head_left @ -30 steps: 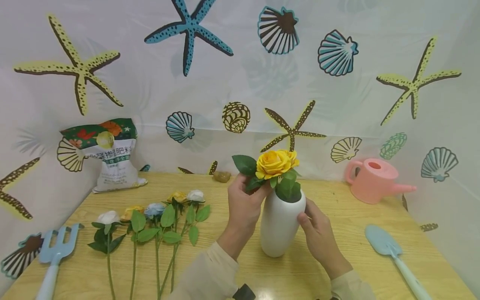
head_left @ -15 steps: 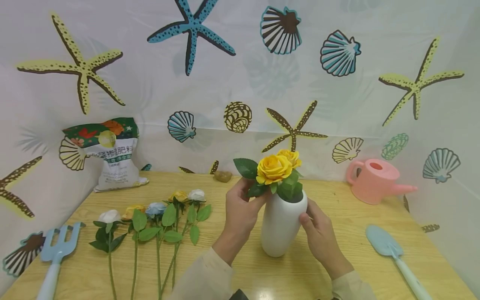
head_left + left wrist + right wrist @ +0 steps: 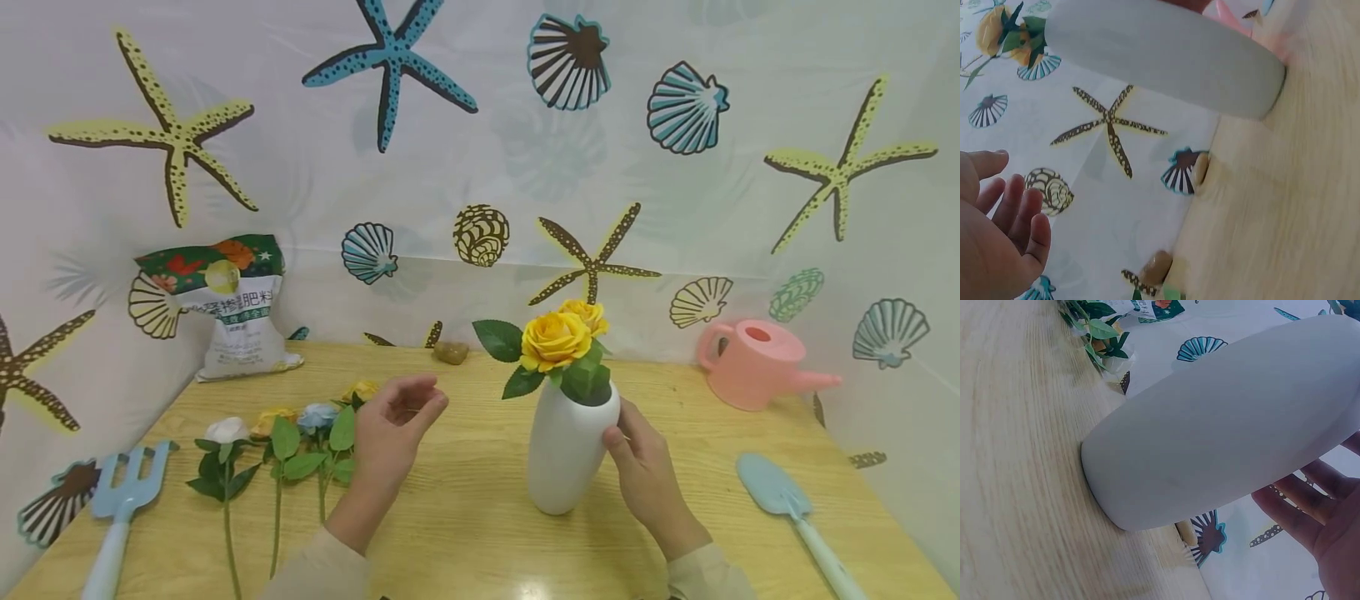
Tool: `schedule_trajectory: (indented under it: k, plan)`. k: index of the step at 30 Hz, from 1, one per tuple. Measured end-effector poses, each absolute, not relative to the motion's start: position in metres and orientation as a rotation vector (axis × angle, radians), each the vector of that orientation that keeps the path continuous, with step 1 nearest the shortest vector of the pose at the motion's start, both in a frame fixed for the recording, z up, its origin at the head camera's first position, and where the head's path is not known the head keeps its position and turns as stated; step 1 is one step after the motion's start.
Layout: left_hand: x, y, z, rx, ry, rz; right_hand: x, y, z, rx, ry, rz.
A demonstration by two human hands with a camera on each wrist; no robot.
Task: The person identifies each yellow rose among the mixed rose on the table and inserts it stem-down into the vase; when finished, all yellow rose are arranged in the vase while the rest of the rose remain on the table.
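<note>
A white vase (image 3: 567, 454) stands on the wooden table (image 3: 480, 533) with two yellow roses (image 3: 558, 337) in its mouth. My right hand (image 3: 626, 433) lies against the vase's right side, thumb on the front and straight fingers behind it. The right wrist view shows the vase (image 3: 1222, 419) close up and those fingers (image 3: 1300, 503) stretched out beside it. My left hand (image 3: 412, 402) hovers open and empty to the left of the vase, above several loose roses (image 3: 300, 427) lying on the table. In the left wrist view, the left hand (image 3: 1004, 240) is spread, apart from the vase (image 3: 1160, 56).
A fertiliser bag (image 3: 225, 308) leans at the back left. A blue hand rake (image 3: 120, 508) lies front left and a blue trowel (image 3: 780, 500) front right. A pink watering can (image 3: 753, 362) stands back right, and a small stone (image 3: 450, 352) sits by the sea-print curtain.
My left hand has let go of the yellow rose at the vase's mouth and moved left and down, over the loose roses. The right hand has stayed on the vase.
</note>
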State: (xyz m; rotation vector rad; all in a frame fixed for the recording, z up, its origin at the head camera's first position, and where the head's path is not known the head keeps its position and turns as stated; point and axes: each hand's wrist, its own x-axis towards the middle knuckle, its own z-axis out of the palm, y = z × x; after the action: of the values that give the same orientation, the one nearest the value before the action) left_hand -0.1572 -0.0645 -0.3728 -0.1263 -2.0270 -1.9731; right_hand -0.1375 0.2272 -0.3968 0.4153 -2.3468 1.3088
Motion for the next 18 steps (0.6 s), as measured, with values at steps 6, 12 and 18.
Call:
schedule_trajectory:
  k: [6, 12, 18]
  plan:
    - [-0.148, -0.112, -0.386, 0.061, -2.255, -1.834, -0.136, 0.228, -0.397, 0.401, -2.348, 1.298]
    - [-0.14, -0.146, -0.397, 0.153, -2.514, -1.636, -0.136, 0.228, -0.399, 0.421, -2.325, 1.331]
    - [-0.136, -0.166, -0.41, 0.18, -2.756, -1.395, -0.137, 0.227, -0.4, 0.444, -2.309, 1.328]
